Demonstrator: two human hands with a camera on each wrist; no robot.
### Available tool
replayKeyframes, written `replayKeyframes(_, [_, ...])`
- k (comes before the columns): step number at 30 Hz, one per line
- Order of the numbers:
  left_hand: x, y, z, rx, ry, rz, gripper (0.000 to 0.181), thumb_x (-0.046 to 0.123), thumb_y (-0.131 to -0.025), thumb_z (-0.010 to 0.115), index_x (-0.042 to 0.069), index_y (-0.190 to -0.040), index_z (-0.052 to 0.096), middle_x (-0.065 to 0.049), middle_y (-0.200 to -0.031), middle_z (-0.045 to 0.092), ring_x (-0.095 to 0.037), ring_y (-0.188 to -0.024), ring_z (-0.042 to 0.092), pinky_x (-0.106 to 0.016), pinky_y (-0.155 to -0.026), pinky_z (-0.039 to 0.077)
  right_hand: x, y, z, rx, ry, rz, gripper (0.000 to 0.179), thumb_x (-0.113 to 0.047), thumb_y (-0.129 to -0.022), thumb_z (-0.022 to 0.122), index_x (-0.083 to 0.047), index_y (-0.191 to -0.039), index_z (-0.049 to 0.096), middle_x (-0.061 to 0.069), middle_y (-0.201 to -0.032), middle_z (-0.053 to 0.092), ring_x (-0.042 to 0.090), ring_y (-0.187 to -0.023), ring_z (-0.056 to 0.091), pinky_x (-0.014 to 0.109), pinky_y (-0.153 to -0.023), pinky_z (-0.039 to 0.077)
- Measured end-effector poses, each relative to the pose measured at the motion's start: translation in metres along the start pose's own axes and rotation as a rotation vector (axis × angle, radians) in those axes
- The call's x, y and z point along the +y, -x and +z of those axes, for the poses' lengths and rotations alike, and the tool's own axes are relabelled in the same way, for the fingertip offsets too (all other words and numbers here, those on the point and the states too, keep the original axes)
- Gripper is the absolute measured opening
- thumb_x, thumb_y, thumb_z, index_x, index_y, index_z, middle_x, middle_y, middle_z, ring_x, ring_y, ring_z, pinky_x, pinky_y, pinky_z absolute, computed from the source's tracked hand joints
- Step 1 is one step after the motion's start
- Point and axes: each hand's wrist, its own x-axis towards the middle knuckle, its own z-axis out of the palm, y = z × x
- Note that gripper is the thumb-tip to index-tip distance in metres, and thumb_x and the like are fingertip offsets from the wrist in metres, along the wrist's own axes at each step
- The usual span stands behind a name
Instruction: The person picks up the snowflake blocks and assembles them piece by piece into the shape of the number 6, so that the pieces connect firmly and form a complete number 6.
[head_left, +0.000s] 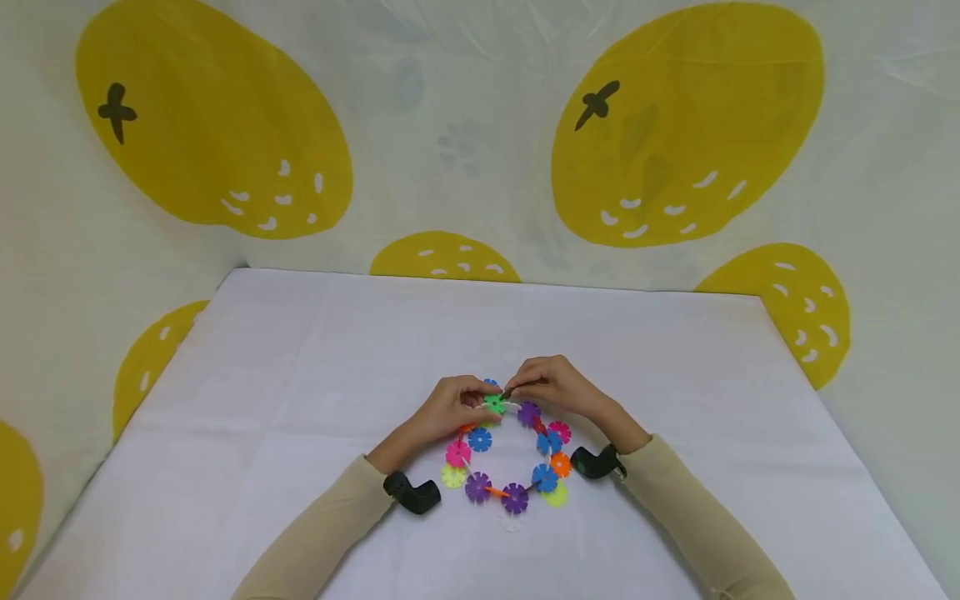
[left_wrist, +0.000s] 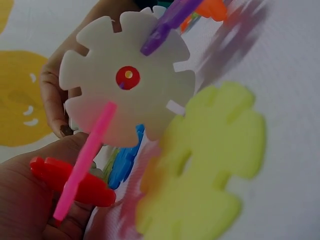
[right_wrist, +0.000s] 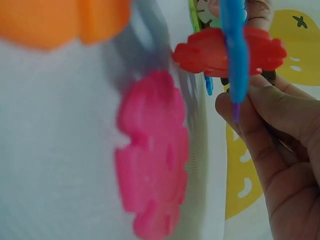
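On the white table stands a ring of notched plastic discs, slotted together in many colours, with a purple disc [head_left: 528, 413] at its upper right. My left hand [head_left: 450, 407] pinches a green disc [head_left: 493, 404] at the ring's far side. Between the fingertips of my right hand [head_left: 558, 388] is a dark notched disc [head_left: 507, 392], seen nearly edge-on and touching or close to the green one. A white disc [left_wrist: 125, 100] and a pink disc [left_wrist: 85, 162] of the ring fill the left wrist view. A red disc [right_wrist: 210, 52] partly hides the fingertips in the right wrist view.
Loose discs lie flat around the ring: a yellow disc [head_left: 453, 476] at left, another yellow disc [head_left: 556, 495] at lower right, a white disc [head_left: 512, 522] in front and a pink disc [head_left: 559, 432] at right. A patterned cloth [head_left: 465, 150] hangs behind the table [head_left: 300, 350].
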Motion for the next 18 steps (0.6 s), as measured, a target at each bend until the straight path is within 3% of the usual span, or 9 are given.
replayKeyframes(8, [0.0004,0.0034,-0.0025,-0.004,-0.004,-0.012,0.037,0.017,-0.08,0.081,0.004,-0.113,0.072,-0.001,-0.087,0.064,-0.011,-0.076,0.054,-0.021,-0.069,0.047,-0.001,-0.0045,0.0022,-0.009,0.016,-0.021,0.013,0.006,-0.086,0.068,0.005,-0.097,0.074,0.013,-0.09,0.072,0.026,-0.082,0.068,0.025,-0.07,0.054])
replayKeyframes(15, [-0.0017,-0.0013,-0.0011,-0.017,-0.006,0.011,0.035,0.019,-0.081,0.081,0.005,-0.111,0.073,-0.002,-0.091,0.068,-0.011,-0.076,0.055,-0.021,-0.068,0.048,0.0014,-0.004,-0.0032,-0.028,-0.088,0.17,0.009,0.002,-0.087,0.069,0.003,-0.096,0.071,0.014,-0.091,0.072,0.023,-0.083,0.068,0.022,-0.077,0.055])
replayKeyframes(18, [-0.0017,-0.002,-0.0003,-0.029,-0.009,0.014,0.034,0.02,-0.081,0.082,0.005,-0.11,0.074,-0.003,-0.09,0.067,-0.011,-0.075,0.055,-0.021,-0.068,0.048,0.0043,-0.003,-0.0042,-0.038,-0.146,0.209,0.009,0.003,-0.086,0.069,0.005,-0.095,0.069,0.017,-0.091,0.071,0.023,-0.082,0.068,0.024,-0.078,0.055])
